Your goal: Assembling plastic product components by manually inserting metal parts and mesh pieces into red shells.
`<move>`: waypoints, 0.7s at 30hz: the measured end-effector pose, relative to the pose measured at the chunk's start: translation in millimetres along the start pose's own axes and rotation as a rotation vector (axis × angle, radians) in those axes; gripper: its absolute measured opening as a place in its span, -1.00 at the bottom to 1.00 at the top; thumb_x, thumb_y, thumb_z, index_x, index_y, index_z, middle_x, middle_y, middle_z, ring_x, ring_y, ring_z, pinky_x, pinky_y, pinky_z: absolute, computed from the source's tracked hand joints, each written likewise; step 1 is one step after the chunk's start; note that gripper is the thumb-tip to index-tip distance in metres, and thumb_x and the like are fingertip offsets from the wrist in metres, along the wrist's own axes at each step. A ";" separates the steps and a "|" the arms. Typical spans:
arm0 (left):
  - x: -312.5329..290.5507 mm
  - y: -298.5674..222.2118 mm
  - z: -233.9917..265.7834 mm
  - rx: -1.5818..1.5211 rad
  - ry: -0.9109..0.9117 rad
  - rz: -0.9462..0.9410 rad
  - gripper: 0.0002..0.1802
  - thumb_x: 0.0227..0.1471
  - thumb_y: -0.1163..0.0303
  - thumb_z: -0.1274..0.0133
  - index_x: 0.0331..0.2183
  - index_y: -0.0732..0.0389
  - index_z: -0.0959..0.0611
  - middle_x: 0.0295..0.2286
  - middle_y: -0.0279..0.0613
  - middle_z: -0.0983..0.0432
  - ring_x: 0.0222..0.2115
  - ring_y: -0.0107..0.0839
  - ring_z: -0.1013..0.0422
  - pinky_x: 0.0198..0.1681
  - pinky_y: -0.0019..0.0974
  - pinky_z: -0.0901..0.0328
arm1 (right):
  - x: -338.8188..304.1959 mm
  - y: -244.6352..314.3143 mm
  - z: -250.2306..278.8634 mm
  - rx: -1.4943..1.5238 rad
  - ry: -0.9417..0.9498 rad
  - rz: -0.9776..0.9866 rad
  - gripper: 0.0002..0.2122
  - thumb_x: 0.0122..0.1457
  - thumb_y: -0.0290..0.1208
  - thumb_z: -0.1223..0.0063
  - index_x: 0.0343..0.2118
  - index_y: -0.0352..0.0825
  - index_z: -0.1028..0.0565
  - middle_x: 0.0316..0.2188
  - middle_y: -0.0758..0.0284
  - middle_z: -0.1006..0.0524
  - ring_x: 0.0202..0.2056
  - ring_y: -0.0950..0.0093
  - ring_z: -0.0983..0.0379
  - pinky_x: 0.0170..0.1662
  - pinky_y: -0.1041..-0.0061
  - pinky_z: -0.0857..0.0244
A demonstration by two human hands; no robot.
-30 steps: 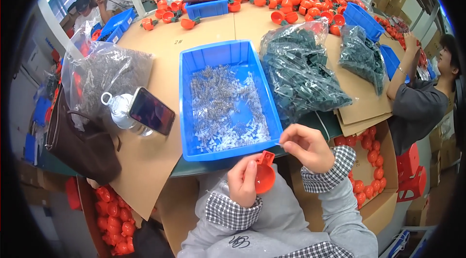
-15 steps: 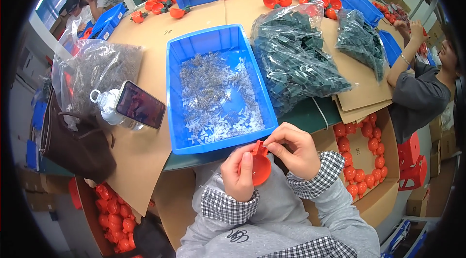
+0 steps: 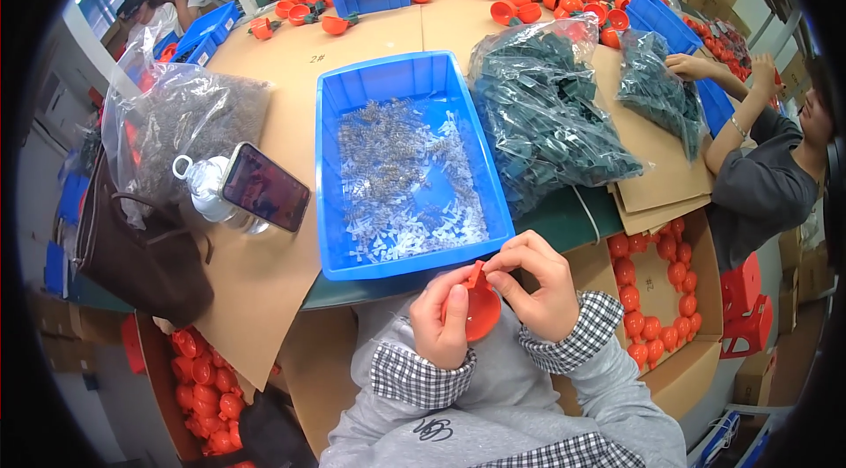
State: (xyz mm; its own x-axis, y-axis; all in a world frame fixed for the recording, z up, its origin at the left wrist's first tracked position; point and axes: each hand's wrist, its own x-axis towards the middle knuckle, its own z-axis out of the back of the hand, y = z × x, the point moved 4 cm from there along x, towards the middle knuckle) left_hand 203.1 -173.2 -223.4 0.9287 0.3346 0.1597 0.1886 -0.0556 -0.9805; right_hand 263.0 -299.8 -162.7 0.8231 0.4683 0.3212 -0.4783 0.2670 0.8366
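Note:
My left hand [image 3: 438,325] grips a round red plastic cup-shaped part [image 3: 483,314] by its side, just above my lap. A narrow tab rises from the cup's upper edge. At that tab, the thumb and fingers of my right hand [image 3: 542,292] are pinched together; whatever small thing may be between them is hidden. Right beyond my hands stands a blue plastic bin [image 3: 414,267] at the table edge. Small metal springs [image 3: 379,146] lie heaped in its far left part, and small whitish clear plastic pieces [image 3: 414,239] lie nearer and along the right.
Bags of dark green parts [image 3: 546,115] lie right of the bin. On the left are a bag of springs [image 3: 198,111], a phone [image 3: 266,186] against a bottle, and a brown bag [image 3: 132,248]. Boxes of red parts [image 3: 652,292] flank me. Co-workers sit around the table.
The view has shifted slightly. Both hands stay at the red cup, which has tilted a little. The co-worker on the right has reached one hand toward the smaller green-parts bag.

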 end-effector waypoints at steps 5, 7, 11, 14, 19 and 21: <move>-5.3 -13.0 -2.6 -0.007 0.018 -0.072 -0.60 0.06 0.34 0.19 -0.13 0.41 -0.46 -0.33 0.01 -0.49 -0.33 -0.30 -0.42 -0.21 -0.36 -0.27 | -4.7 -4.9 -4.2 0.262 0.041 -0.164 -0.81 -0.01 -0.60 -0.05 -0.29 -0.44 -0.42 -0.43 0.23 -0.46 -0.42 0.45 -0.45 -0.29 0.56 -0.38; -5.7 -12.8 0.4 -0.044 0.029 -0.036 -0.59 0.06 0.34 0.20 -0.11 0.41 -0.46 -0.32 0.02 -0.48 -0.30 -0.30 -0.41 -0.18 -0.37 -0.25 | -0.9 0.0 0.0 0.271 0.081 -0.184 -0.84 -0.02 -0.62 -0.03 -0.33 -0.44 -0.41 -0.43 0.22 -0.47 -0.40 0.43 -0.45 -0.30 0.53 -0.36; -4.6 -21.0 1.9 -0.072 0.207 -0.054 -0.62 0.04 0.41 0.18 -0.12 0.40 -0.46 -0.24 0.03 -0.44 -0.23 -0.29 -0.38 -0.12 -0.37 -0.21 | 9.1 18.3 6.4 -0.002 0.232 -0.001 -0.86 -0.06 -0.66 0.00 -0.39 -0.44 -0.38 -0.43 0.19 -0.45 -0.39 0.34 -0.44 -0.32 0.51 -0.33; -9.9 -16.8 2.2 -0.137 0.119 0.043 -0.65 0.03 0.44 0.19 -0.13 0.38 -0.44 -0.25 -0.04 -0.45 -0.24 -0.36 -0.38 -0.13 -0.39 -0.23 | 20.3 28.9 5.9 -0.071 0.333 0.090 -0.83 -0.06 -0.63 -0.03 -0.36 -0.44 -0.39 -0.46 0.18 -0.47 -0.43 0.31 -0.45 -0.35 0.50 -0.34; -5.3 -5.8 4.3 -0.376 0.087 0.135 -0.70 0.00 0.46 0.12 -0.19 0.36 -0.48 -0.32 -0.12 -0.48 -0.30 -0.45 -0.40 -0.18 -0.41 -0.26 | 79.7 22.8 7.4 -0.174 0.457 0.158 -0.85 -0.08 -0.55 -0.14 -0.39 -0.39 -0.49 -0.52 0.22 -0.50 -0.48 0.39 -0.47 -0.40 0.52 -0.35; -3.0 -4.2 3.1 -0.352 0.127 0.223 -0.73 -0.02 0.45 0.04 -0.24 0.35 -0.52 -0.37 -0.15 -0.50 -0.33 -0.48 -0.41 -0.22 -0.43 -0.28 | 110.4 4.2 -2.9 -0.355 0.305 0.207 -0.92 -0.08 -0.53 -0.10 -0.49 -0.38 -0.50 -0.54 0.22 -0.49 -0.47 0.33 -0.46 -0.37 0.45 -0.34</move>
State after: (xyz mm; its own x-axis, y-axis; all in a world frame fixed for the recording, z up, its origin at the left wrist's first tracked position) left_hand 198.5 -171.1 -220.1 0.9868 0.1611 -0.0173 0.0559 -0.4386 -0.8970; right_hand 351.0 -244.5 -125.1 0.5987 0.7521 0.2756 -0.7399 0.3875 0.5499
